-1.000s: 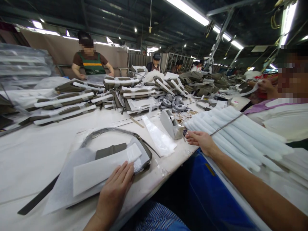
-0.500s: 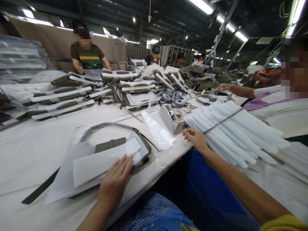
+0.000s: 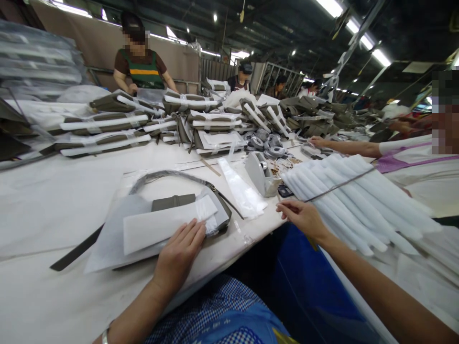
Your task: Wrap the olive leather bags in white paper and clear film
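Note:
My left hand (image 3: 182,251) lies flat, fingers stretched out, on the near edge of a white foam sheet (image 3: 158,229). Under that sheet is an olive-grey handbag (image 3: 174,202), partly covered with white tissue paper (image 3: 107,248). The bag's wrapped handle (image 3: 168,174) arches behind it, and a dark strap end (image 3: 73,251) sticks out to the left. At the table's edge, my right hand (image 3: 299,216) is closed in a pinch; anything between the fingertips is too small to make out. Just beyond it stand a grey tape dispenser (image 3: 258,174) and a small black object (image 3: 285,191).
White foam tubes (image 3: 344,200) are piled at right. A clear plastic bag (image 3: 244,191) lies beside the dispenser. Wrapped handbags (image 3: 103,125) and tape rolls (image 3: 272,143) fill the back. Co-workers stand across the table (image 3: 43,200) and at right (image 3: 409,177).
The view has shifted, so things sit further right. My right hand has drawn slightly back from the dispenser, uncovering the small black object. My left hand still rests on the foam sheet.

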A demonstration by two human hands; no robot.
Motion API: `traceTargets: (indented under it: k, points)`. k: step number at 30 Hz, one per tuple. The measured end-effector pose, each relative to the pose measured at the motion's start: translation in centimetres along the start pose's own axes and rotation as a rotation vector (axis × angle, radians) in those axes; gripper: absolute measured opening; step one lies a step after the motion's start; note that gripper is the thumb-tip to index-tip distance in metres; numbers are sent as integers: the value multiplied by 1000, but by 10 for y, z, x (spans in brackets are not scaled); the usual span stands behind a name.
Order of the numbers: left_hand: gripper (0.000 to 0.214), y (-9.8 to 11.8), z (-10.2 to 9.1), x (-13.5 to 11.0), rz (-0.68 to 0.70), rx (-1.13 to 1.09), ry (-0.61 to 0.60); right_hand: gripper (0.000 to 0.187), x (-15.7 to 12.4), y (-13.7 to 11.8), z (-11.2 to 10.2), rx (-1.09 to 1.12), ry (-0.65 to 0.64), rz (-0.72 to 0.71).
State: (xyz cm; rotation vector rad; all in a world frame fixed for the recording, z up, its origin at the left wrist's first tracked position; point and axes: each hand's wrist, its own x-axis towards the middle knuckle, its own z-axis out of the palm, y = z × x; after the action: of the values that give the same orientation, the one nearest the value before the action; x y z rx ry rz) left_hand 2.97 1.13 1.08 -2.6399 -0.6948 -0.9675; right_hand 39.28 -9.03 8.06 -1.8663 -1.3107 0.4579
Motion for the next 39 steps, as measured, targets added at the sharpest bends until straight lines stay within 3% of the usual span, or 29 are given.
traceTargets:
  k: [2,5,8,10,17,21,29,36,39]
  points:
    - [31,1,0,1,-19,-25,-8,29,-10,-26,2,-160,-152,-219]
    - [32,2,0,0,-47,-57,-31,19,-18,-71,9,-209,-510,-515]
    - [31,3,2,-2,-71,-64,-56,16,-15,-111,27,-165,-844,-695]
    - [29,3,4,-3,-79,-57,-68,15,-7,-128,44,-195,-936,-780]
    - [27,4,2,0,-87,-38,-54,25,34,-146,96,-657,-872,-1129]
    - [29,4,0,1,-77,-32,-49,24,44,-154,113,-814,-837,-1229]
    - [18,4,0,2,-88,-51,-41,23,47,-160,135,-1002,-825,-1232]
    - [37,10,-9,6,-165,-181,-84,24,38,-153,135,-1003,-743,-1191]
    - [26,13,-2,6,-184,-102,-14,26,38,-159,130,-1023,-780,-1133]
